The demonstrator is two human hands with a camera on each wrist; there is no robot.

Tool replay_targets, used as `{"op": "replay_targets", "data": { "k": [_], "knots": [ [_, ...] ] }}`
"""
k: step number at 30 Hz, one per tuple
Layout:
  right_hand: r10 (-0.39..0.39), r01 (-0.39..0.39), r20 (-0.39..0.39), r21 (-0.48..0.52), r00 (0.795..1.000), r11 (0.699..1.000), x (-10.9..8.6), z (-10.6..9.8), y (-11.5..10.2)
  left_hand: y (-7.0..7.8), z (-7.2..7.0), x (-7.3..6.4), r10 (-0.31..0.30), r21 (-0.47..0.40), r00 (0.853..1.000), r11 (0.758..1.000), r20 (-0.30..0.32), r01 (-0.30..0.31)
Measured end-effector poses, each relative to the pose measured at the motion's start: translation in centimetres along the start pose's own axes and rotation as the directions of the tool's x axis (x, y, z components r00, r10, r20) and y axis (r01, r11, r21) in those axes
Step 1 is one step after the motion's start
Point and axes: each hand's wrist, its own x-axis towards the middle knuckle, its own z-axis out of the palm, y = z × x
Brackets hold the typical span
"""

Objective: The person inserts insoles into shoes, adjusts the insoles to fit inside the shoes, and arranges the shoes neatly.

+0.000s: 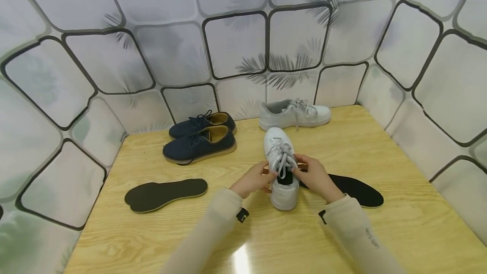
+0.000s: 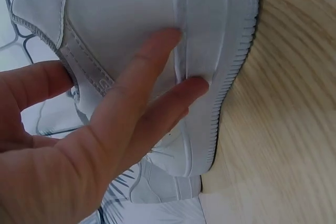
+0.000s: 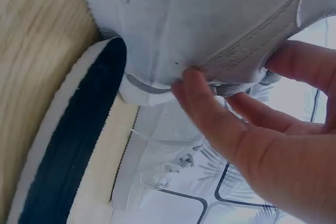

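Both hands grip one white shoe (image 1: pixel 282 160) right of centre in the frame, one on either side of its opening. At its left side, the left hand (image 1: pixel 253 180) pinches the wall of the shoe; the left wrist view shows the thumb over the collar and the fingers against the outer side. At its right side, the right hand (image 1: pixel 316 177) does likewise, thumb at the collar, fingertips on the side. Between them the shoe sits sole down on the wooden table (image 1: pixel 133 244), toe toward the top of the frame, heel toward the bottom, with something black showing inside the opening.

A black insole (image 1: pixel 357 189) lies right of the shoe, partly hidden by the right hand. Well apart, at the lower left, lies a dark insole (image 1: pixel 167 194). Beyond the toe, the other white shoe (image 1: pixel 289 118) stands sideways, and two navy shoes (image 1: pixel 201 145) stand side by side left of centre, near the patterned wall (image 1: pixel 236 45).
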Motion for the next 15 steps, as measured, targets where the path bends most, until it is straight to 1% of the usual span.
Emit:
{"op": "replay_targets", "data": {
  "k": [2, 5, 6, 7, 9, 12, 13, 15],
  "knots": [
    [-0.017, 0.016, -0.068, -0.014, 0.998, 1.0, 0.0, 0.1, -0.3, -0.1, 0.2, -0.1, -0.003, 0.0, 1.0, 1.0, -0.02, 0.003],
    [-0.046, 0.037, -0.166, -0.057, 0.985, 0.998, 0.4, 0.1, -1.3, -0.1, 0.3, -0.2, -0.01, 0.006, 0.999, 1.0, -0.048, 0.01],
    [-0.057, 0.043, -0.188, -0.076, 0.981, 0.996, 0.8, 0.0, -1.7, -0.1, 0.3, -0.2, -0.012, 0.007, 0.998, 1.0, -0.058, 0.013],
    [-0.063, 0.045, -0.193, -0.1, 0.979, 0.994, 1.2, 0.0, -2.0, -0.1, 0.3, -0.2, -0.017, 0.009, 0.998, 1.0, -0.068, 0.018],
    [-0.086, 0.061, -0.165, -0.153, 0.983, 0.986, 2.1, -0.2, -2.5, 0.0, 0.3, -0.2, -0.024, 0.01, 0.997, 1.0, -0.076, 0.025],
    [-0.139, 0.121, -0.078, -0.206, 0.987, 0.971, 3.4, -0.8, -2.8, -0.1, 0.3, -0.1, -0.034, 0.012, 0.997, 0.999, -0.068, 0.035],
    [-0.165, 0.152, -0.044, -0.22, 0.985, 0.964, 3.8, -1.0, -2.7, -0.2, 0.2, -0.1, -0.035, 0.014, 0.997, 0.999, -0.064, 0.036],
    [-0.237, 0.237, 0.03, -0.234, 0.971, 0.943, 4.4, -1.5, -2.7, -0.2, 0.1, -0.1, -0.031, 0.038, 0.998, 0.999, -0.06, 0.034]
  ]
}}
